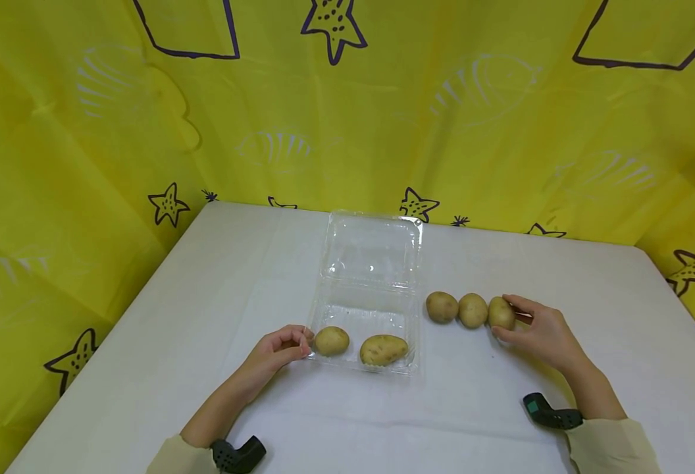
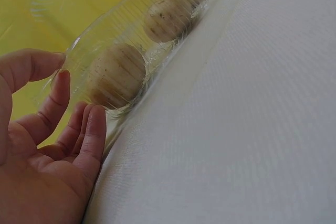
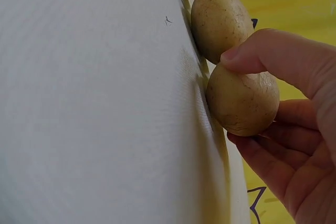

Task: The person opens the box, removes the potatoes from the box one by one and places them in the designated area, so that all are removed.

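Observation:
A clear plastic clamshell container (image 1: 364, 304) lies open on the white table (image 1: 478, 401), its lid (image 1: 374, 247) folded back. Two potatoes (image 1: 332, 340) (image 1: 383, 349) lie in its near tray; the left wrist view shows them through the ribbed wall (image 2: 131, 22). My left hand (image 1: 288, 345) holds the tray's near left corner, thumb above and fingertips (image 2: 97, 124) against the wall. To the right of the container three potatoes sit in a row. My right hand (image 1: 525, 327) grips the rightmost potato (image 1: 500, 313) (image 3: 244, 100) between thumb and fingers, touching the middle one (image 1: 472, 310) (image 3: 219, 22).
The third loose potato (image 1: 441, 307) lies close to the container's right side. A yellow curtain (image 1: 347, 131) with star prints hangs behind and beside the table. Black wrist devices (image 1: 237, 454) (image 1: 551, 415) sit at both forearms.

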The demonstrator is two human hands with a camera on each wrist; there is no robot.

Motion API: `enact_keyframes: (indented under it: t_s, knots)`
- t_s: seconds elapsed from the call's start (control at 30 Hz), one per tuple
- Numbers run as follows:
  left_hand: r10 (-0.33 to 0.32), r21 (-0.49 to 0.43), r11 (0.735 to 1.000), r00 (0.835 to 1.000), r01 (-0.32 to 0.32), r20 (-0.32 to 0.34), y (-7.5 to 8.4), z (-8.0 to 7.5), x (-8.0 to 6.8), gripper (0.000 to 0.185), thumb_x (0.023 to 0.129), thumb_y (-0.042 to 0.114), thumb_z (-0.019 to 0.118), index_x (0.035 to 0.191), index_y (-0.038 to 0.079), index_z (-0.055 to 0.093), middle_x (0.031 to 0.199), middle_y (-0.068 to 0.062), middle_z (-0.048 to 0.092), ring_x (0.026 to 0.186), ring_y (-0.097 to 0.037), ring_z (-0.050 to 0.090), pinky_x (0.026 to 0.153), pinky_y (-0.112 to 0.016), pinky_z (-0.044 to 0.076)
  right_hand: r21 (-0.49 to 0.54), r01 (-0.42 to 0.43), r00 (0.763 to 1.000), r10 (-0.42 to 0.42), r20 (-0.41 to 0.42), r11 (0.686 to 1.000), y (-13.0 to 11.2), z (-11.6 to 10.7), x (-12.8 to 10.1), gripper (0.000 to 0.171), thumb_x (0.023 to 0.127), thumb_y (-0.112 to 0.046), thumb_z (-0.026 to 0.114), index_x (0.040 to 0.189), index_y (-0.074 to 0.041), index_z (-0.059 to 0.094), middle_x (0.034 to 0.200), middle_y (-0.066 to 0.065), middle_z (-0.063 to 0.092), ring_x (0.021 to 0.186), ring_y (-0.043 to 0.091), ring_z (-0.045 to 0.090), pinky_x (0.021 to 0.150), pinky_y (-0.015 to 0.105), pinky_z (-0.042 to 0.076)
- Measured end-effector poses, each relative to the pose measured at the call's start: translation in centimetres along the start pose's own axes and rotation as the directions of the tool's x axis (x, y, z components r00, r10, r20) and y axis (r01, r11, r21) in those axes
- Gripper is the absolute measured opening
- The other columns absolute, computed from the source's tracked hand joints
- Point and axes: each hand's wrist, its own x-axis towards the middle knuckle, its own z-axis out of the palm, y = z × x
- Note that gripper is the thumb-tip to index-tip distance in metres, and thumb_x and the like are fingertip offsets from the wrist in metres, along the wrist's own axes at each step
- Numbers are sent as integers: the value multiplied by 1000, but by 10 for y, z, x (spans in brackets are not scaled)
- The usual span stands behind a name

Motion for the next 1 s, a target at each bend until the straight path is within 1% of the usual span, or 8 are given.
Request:
enact_keyframes:
  t_s: [0.03,0.07,0.17,0.23,0.27,0.37,0.63,1.0]
  knots:
    - [0,1,1000,1000,0,-1,0,0,0,9,86,10,61,86,3,56,113,-12,48,109,-24,45,88,-22,38,-7,-7,1000,7,7,1000,0,0,0,63,73,-19,79,121,11,51,118,30,51,98,44,55,71,7,38]
    - [0,2,1000,1000,0,-1,0,0,0,9,86,10,61,86,3,56,113,-12,48,109,-24,45,88,-22,38,-8,-13,1000,14,14,1000,-1,-1,0,64,73,-19,78,122,11,50,119,30,51,99,44,55,73,11,41]
    - [-1,5,1000,1000,1,-3,0,0,0,8,86,10,61,85,3,56,113,-12,48,109,-24,45,88,-22,38,-18,-37,998,38,41,999,-3,-1,0,65,74,-21,77,124,11,48,121,31,49,101,44,54,78,29,48]
    - [0,9,1000,1000,0,-2,0,0,-1,8,86,10,61,85,3,56,113,-12,48,109,-24,45,88,-22,38,-19,-54,997,55,60,998,-4,-1,0,66,76,-21,76,125,11,46,122,32,48,102,45,53,80,42,47]
    - [0,10,1000,1000,0,-2,0,0,-1,8,86,10,61,85,3,56,114,-12,48,109,-24,45,88,-22,38,-19,-58,996,60,67,998,-5,-1,0,67,76,-21,75,125,12,45,123,32,47,103,45,52,81,47,45]
    - [0,14,1000,1000,0,-1,0,0,-1,8,86,10,60,86,3,56,114,-12,48,109,-24,45,87,-22,39,-12,-74,994,74,81,997,-6,-1,0,67,78,-21,74,127,13,43,124,33,44,104,47,51,82,49,44]
    - [-5,7,1000,1000,5,0,0,0,-1,8,86,10,61,86,3,56,114,-12,48,110,-24,44,88,-22,39,-14,-57,994,58,91,998,-3,1,1,71,79,-21,73,129,15,37,127,34,43,106,47,50,83,45,44]
    - [12,0,1000,1000,-12,10,-1,0,0,8,87,11,60,86,3,56,115,-13,47,111,-24,44,88,-22,39,-23,-68,993,70,93,997,-8,-1,2,71,80,-22,72,129,15,38,127,34,43,107,48,49,85,48,41]
